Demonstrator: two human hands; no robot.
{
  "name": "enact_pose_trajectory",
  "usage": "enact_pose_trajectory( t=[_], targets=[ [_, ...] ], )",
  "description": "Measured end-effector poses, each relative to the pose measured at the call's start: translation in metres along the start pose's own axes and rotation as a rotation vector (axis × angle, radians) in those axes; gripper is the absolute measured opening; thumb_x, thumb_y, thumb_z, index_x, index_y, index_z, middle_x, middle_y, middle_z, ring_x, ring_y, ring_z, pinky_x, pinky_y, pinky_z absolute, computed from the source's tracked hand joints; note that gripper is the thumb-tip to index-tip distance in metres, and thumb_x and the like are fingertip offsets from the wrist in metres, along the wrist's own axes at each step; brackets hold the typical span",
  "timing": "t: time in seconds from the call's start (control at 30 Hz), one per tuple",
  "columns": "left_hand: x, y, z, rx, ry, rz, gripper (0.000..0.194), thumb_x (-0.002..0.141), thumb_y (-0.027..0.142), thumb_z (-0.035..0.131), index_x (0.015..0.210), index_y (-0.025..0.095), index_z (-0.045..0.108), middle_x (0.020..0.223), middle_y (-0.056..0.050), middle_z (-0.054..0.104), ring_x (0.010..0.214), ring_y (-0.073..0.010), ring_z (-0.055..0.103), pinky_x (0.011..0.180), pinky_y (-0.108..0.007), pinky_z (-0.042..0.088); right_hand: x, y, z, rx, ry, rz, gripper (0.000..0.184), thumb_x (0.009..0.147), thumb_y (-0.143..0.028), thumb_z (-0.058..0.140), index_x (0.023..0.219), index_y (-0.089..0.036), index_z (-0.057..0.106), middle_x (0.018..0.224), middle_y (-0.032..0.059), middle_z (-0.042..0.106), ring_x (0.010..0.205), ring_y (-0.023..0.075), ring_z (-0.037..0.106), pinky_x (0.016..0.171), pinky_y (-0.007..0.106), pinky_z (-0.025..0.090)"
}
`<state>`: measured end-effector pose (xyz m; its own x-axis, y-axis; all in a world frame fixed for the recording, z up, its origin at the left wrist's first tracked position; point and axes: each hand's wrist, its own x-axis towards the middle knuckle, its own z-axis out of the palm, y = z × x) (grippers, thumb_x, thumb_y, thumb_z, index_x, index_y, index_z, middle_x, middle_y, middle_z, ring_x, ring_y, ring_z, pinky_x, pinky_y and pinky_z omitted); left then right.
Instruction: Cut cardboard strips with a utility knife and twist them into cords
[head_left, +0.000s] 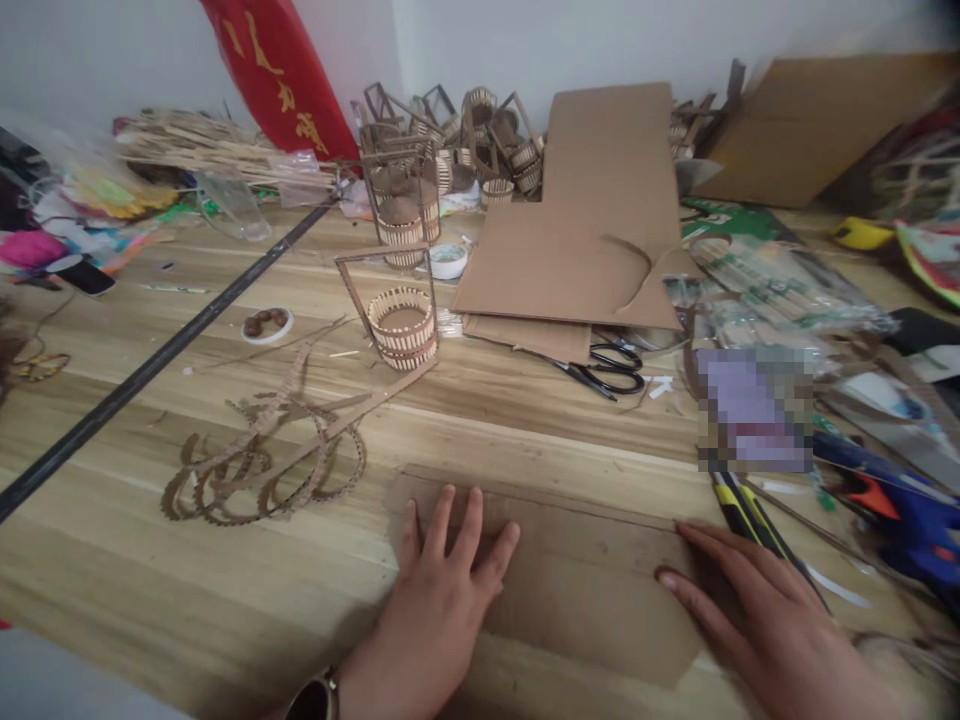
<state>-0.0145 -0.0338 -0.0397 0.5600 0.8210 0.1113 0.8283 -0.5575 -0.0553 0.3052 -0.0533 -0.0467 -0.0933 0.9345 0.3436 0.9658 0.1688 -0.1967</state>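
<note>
A piece of brown cardboard (589, 590) lies flat on the table close to me, with a line or crease running along its far edge. My left hand (435, 610) rests on its left part, fingers spread and palm down. At the cardboard's right end is my right hand (765, 610), its fingers stretched out and the thumb apart, with fingertips touching the edge. Just beyond that hand lies a black and yellow utility knife (750, 510). Curled strips of cardboard (277, 450) lie to the left.
A small basket with a tall handle (405, 325) stands mid-table, with several similar ones behind. Scissors (600, 370) lie beside larger cardboard sheets (577, 260). A long black bar (180, 340) crosses the left side. At right is a blue glue gun (907, 510).
</note>
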Motion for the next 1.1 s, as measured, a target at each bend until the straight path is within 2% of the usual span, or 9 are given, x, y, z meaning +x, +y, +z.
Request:
enact_pose_trajectory(
  t=[0.1,0.3,0.47,0.63,0.93,1.1],
  targets=[
    [-0.0002,-0.0007,-0.0011,0.003,0.026,0.007,0.047,0.095,0.031,0.059,0.140,0.040,0.053,0.141,-0.017,0.053,0.125,-0.0449,0.053,0.090,-0.073,0.047,0.0013,-0.0033,-0.0018,-0.033,0.013,-0.085,0.049,0.097,-0.058,0.041,0.113,-0.017,0.062,0.105,0.0118,0.071,0.095,0.0260,0.069,0.083,0.041,0.056],
    [-0.0025,-0.0022,-0.0002,-0.017,0.007,0.012,0.055,0.090,0.022,0.064,0.140,0.042,0.053,0.142,-0.018,0.052,0.126,-0.0465,0.051,0.090,-0.070,0.048,0.0002,-0.0031,-0.0022,-0.017,-0.013,-0.018,0.046,0.095,-0.057,0.048,0.115,-0.019,0.063,0.108,0.0122,0.072,0.097,0.0271,0.069,0.085,0.043,0.056],
    [-0.0035,-0.0016,0.0034,-0.010,0.021,-0.005,0.063,0.088,0.011,0.060,0.141,0.045,0.051,0.144,-0.016,0.050,0.127,-0.0452,0.051,0.093,-0.071,0.044,0.0000,-0.0025,-0.0032,-0.004,-0.019,-0.044,0.040,0.094,-0.050,0.054,0.116,-0.018,0.061,0.110,0.0128,0.071,0.099,0.0263,0.069,0.085,0.041,0.057],
    [-0.0045,-0.0013,0.0039,0.000,-0.016,0.000,0.072,0.085,0.003,0.057,0.142,0.046,0.049,0.146,-0.015,0.049,0.129,-0.0454,0.049,0.094,-0.072,0.042,-0.0030,0.0019,-0.0021,-0.004,-0.074,-0.029,0.040,0.092,-0.047,0.058,0.120,-0.018,0.060,0.115,0.0139,0.069,0.104,0.0265,0.068,0.091,0.043,0.055],
    [-0.0036,-0.0021,0.0041,-0.002,-0.020,-0.009,0.070,0.086,0.006,0.060,0.142,0.046,0.049,0.145,-0.015,0.050,0.128,-0.0458,0.049,0.093,-0.072,0.043,-0.0040,0.0047,-0.0023,0.032,-0.124,0.022,0.040,0.091,-0.048,0.058,0.120,-0.021,0.062,0.115,0.0133,0.070,0.105,0.0284,0.068,0.092,0.046,0.055],
    [-0.0029,-0.0014,0.0040,0.013,-0.037,-0.001,0.076,0.083,0.001,0.060,0.142,0.047,0.048,0.145,-0.014,0.050,0.128,-0.0452,0.050,0.094,-0.071,0.044,-0.0006,-0.0036,-0.0063,0.022,-0.081,-0.004,0.042,0.093,-0.050,0.054,0.120,-0.019,0.063,0.114,0.0141,0.071,0.103,0.0280,0.069,0.090,0.044,0.057]
  ],
)
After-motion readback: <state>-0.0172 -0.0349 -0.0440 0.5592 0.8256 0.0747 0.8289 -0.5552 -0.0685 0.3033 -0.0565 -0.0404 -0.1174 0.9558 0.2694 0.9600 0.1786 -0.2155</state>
